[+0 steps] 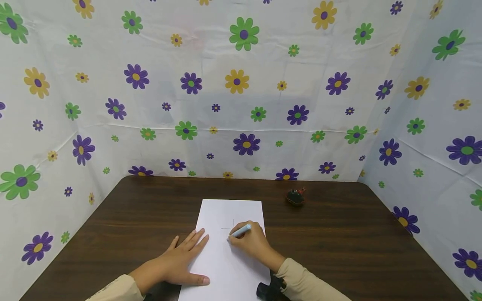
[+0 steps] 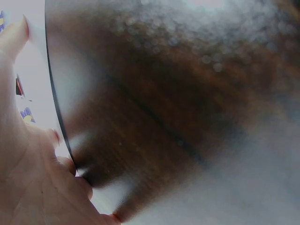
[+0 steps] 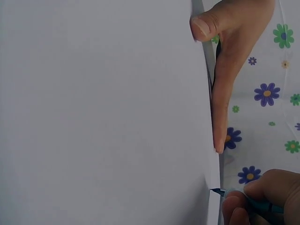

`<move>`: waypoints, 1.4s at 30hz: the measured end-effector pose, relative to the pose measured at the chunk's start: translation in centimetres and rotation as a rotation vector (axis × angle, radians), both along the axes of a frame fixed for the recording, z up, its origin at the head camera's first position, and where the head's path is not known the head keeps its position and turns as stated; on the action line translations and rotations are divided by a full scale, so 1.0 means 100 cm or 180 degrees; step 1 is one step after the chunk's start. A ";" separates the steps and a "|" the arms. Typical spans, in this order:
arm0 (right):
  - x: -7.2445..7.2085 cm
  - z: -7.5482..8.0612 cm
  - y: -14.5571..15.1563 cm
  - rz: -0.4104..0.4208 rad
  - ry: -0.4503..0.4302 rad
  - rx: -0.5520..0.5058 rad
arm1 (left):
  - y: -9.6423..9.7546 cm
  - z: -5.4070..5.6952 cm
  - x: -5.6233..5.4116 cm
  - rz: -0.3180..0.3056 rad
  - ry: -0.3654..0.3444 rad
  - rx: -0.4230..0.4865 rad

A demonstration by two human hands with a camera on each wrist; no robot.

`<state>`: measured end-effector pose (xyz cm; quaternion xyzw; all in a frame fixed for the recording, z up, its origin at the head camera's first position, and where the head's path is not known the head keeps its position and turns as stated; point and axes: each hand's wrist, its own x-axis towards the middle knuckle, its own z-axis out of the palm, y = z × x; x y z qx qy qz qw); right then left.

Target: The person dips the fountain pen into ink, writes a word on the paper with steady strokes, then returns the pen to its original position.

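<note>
A white sheet of paper (image 1: 222, 267) lies lengthwise on the dark wooden table. Thin crossing lines show on its upper part. My right hand (image 1: 250, 242) pinches a light blue pen (image 1: 241, 230), its tip at the sheet just below those lines. In the right wrist view the teal pen tip (image 3: 216, 191) meets the paper. My left hand (image 1: 182, 259) rests flat with fingers spread on the sheet's left edge, thumb pointing across it. The left wrist view shows that palm (image 2: 28, 173) beside a blurred stretch of table.
A small dark object with red parts (image 1: 295, 196) sits on the table (image 1: 339, 234) at the back right. Black gear (image 1: 269, 288) is strapped by my right wrist. A flower-patterned cloth (image 1: 162, 83) hangs behind the table and along its sides.
</note>
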<state>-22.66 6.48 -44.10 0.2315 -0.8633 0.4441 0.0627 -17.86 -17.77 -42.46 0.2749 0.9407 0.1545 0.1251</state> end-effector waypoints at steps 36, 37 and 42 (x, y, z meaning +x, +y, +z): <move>0.000 0.011 -0.003 -0.0006 0.0142 -0.0073 | -0.002 -0.007 -0.003 0.0011 -0.0002 0.0006; -0.003 0.011 -0.001 -0.0085 0.0141 -0.0058 | -0.002 -0.007 -0.003 0.0010 -0.0004 0.0002; -0.013 0.011 0.009 -0.0330 0.0060 0.0085 | -0.002 -0.008 -0.004 0.0003 -0.0004 -0.0015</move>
